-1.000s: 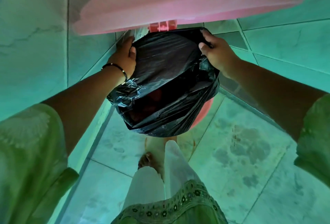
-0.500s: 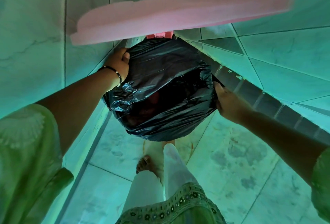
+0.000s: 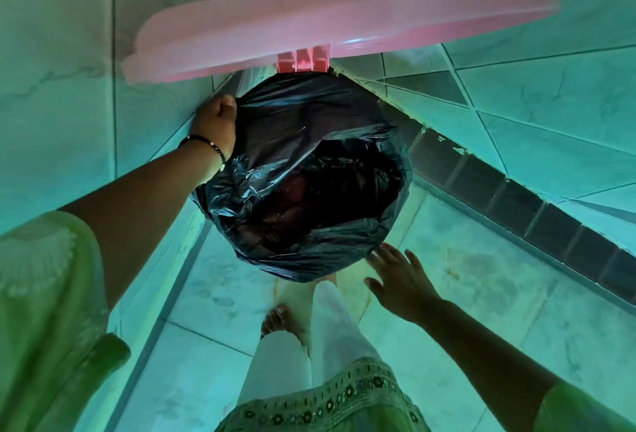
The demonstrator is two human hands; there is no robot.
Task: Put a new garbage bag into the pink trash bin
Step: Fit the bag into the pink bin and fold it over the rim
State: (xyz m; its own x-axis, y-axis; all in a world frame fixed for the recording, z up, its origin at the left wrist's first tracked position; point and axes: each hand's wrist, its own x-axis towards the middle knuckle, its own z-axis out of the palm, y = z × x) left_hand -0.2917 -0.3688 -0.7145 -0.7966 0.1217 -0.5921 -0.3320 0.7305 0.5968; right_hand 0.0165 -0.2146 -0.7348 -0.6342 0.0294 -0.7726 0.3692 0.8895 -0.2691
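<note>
On a tiled floor in a corner, the pink trash bin is lined by the garbage bag — its far-left rim is clamped in the left hand; the right hand, fingers spread, is held empty just below the near rim.

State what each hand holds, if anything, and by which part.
The left hand grips the black garbage bag at its upper left edge. The right hand is open, holding nothing.
</note>
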